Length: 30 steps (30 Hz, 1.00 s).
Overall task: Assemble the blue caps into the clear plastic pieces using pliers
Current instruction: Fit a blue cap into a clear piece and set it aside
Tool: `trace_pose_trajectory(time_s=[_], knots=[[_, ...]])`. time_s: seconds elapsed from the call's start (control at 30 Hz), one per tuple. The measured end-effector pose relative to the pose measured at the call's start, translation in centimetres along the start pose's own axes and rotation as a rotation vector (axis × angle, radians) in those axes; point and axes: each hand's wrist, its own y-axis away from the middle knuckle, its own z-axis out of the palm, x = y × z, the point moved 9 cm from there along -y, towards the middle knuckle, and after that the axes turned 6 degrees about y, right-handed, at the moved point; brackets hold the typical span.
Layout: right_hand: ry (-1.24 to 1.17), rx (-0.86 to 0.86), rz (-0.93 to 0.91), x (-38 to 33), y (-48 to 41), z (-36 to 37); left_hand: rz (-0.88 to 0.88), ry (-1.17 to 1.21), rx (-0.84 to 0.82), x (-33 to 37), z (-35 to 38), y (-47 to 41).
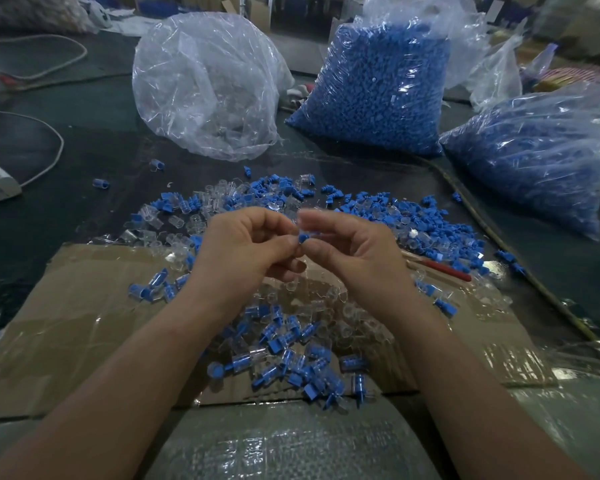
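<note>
Head camera looks down on a dark table (66,209) where I work. A flat sheet of cardboard (84,306) under glossy film lies nearest me. At the far side stand three plastic bags: a nearly empty clear bag (205,84) on the left, a packed bag of blue caps (378,88) in the middle, and a second blue-filled bag (534,161) on the right. Between the bags and the cardboard spreads a loose pile of blue caps and clear pieces (413,216), mixed together. On the cardboard, below my wrists, lies a heap of assembled pieces (291,344), clear bodies with blue showing inside. My left hand (236,251) and right hand (354,251) meet above the pile's near edge, both with fingers curled in. A red-handled tool (444,270) lies on the table just right of my right hand, its head hidden. My left thumb and forefinger pinch a blue cap (302,238), and my right fingertips pinch a clear plastic piece (313,233) touching it, though that part is blurred.
</note>
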Motion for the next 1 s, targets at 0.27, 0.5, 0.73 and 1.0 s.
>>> trace_pose_trajectory(time_s=[0.27, 0.5, 0.73, 1.0], knots=[[-0.131, -0.041, -0.018, 0.1, 0.1, 0.2, -0.04, 0.024, -0.014, -0.2, 0.1, 0.0], [-0.094, -0.015, -0.146, -0.8, 0.1, 0.0, -0.144, 0.108, -0.023, -0.9, 0.0, 0.0], [-0.038, 0.052, -0.222, -1.1, 0.4, -0.5, -0.188, 0.133, -0.068, -1.0, 0.2, 0.0], [0.058, 0.078, -0.27, -1.3, 0.6, -0.7, -0.206, 0.132, -0.073, -1.0, 0.4, 0.2]])
